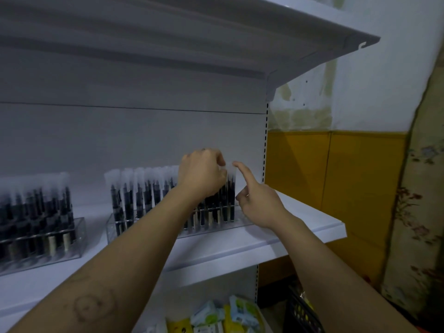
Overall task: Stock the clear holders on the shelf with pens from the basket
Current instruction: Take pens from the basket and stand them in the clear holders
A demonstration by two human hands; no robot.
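Obs., nearest first:
- Bottom right, below the shelf [240, 246]: a corner of the black basket [304, 313]; its contents cannot be made out. Left of it, yellow and white-green packets [211, 316] on a lower level.
- Both bare forearms reach up and forward over the shelf's front edge.
- Right hand [260, 204]: over the right part of the shelf, just beside the right end of the right clear holder [113, 230]. Index finger [242, 171] straight and pointing up, its tip at the frosted cap of the end pen; the other fingers are folded in and hold nothing.
- Left hand [201, 174]: above the same holder's right end, knuckles up, fingers curled down and pinching the top of one pen [227, 193] (blurred, so the exact grip is unclear). The two hands are near each other, this pen between them.
- Pens [141, 191]: dark barrels with frosted caps, upright in rows; they fill the right holder from its left end to the hands.
- Left clear holder [80, 234]: at the picture's left edge, also full of upright pens, apart from both hands.
- Behind: grey back panel [144, 135] and the upper shelf [216, 32] overhead.
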